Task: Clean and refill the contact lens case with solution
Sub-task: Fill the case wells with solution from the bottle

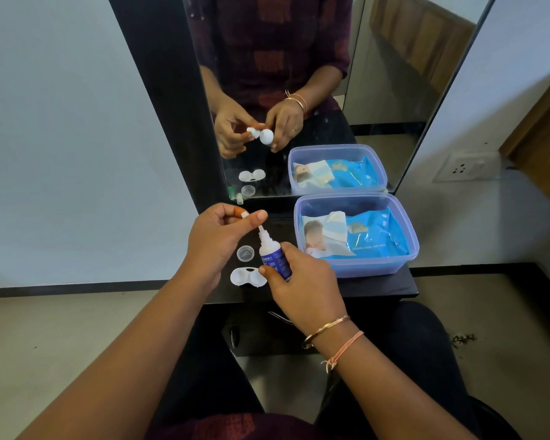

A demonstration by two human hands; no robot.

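From my feed, the right hand (pixel 302 287) is wrapped round the solution bottle (pixel 274 254) near frame centre, fingers clamped on its blue label, bottle roughly upright with a slight lean and the white nozzle bare on top. The left hand (pixel 216 239) sits just above it, thumb and fingertips pinched together on a small white cap (pixel 244 214) right over the nozzle. The lens case (pixel 247 276), white with two open wells, lies on the black shelf (pixel 378 285) just left of the bottle's base, below a small clear round lid (pixel 245 253). A blue tub (pixel 356 266) holding a wipes pack (pixel 372 238) sits at right, against the mirror (pixel 378 90)
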